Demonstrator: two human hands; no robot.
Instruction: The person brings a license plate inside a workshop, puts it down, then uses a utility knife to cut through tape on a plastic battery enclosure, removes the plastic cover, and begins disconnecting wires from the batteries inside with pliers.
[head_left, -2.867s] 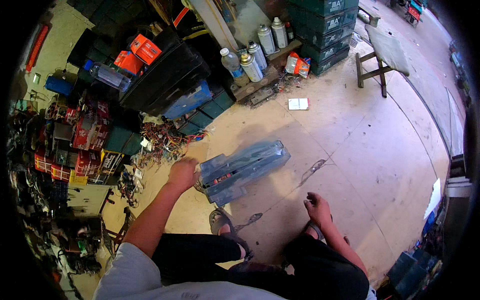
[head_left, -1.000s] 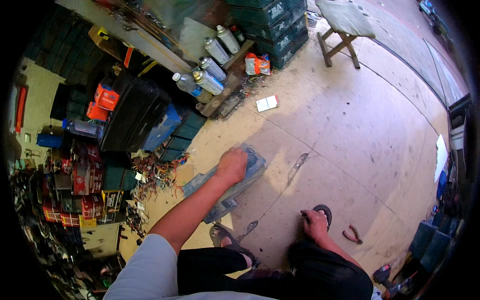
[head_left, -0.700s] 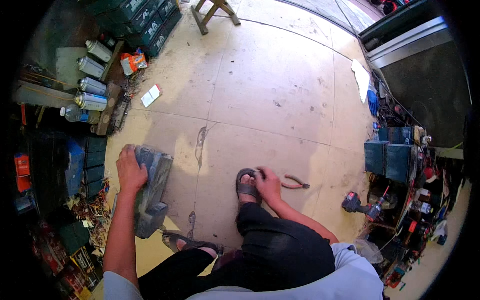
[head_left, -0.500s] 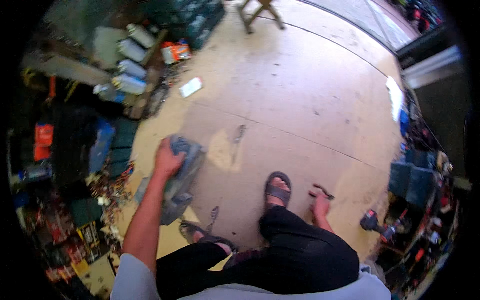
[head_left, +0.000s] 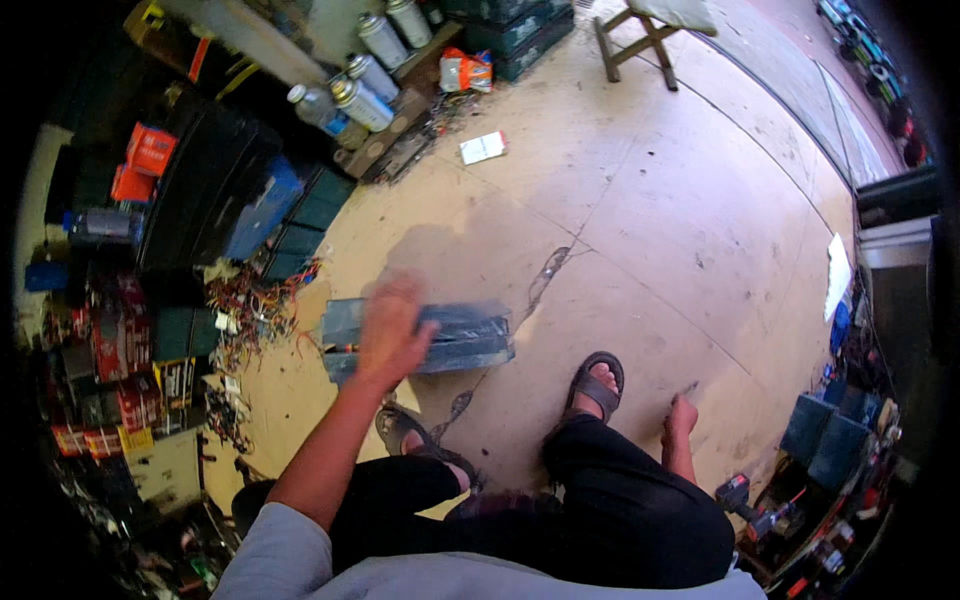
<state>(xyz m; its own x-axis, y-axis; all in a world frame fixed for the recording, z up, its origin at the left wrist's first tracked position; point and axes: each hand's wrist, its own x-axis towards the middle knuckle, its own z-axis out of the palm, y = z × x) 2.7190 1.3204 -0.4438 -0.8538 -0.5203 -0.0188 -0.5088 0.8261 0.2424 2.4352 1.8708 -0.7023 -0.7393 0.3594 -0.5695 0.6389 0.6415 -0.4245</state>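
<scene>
Flat on the floor (head_left: 720, 220), just ahead of the left sandal (head_left: 400, 432), the long grey-blue casing (head_left: 465, 335) is seen. Now it is partly covered by the left grip (head_left: 395, 328), blurred, loosely spread; whether contact is made cannot be told. In the right grip (head_left: 681, 415), curled tight, a thin tool (head_left: 691, 388) seems to be held, mostly hidden. Stiffness is suggested in the casing, moderate weight too; its worn face could be slippery. It is best grasped across the long sides, mid-length.

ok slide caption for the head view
Left hand blurred over a blue-grey case; right hand closed, a thin dark tip poking out.
</scene>
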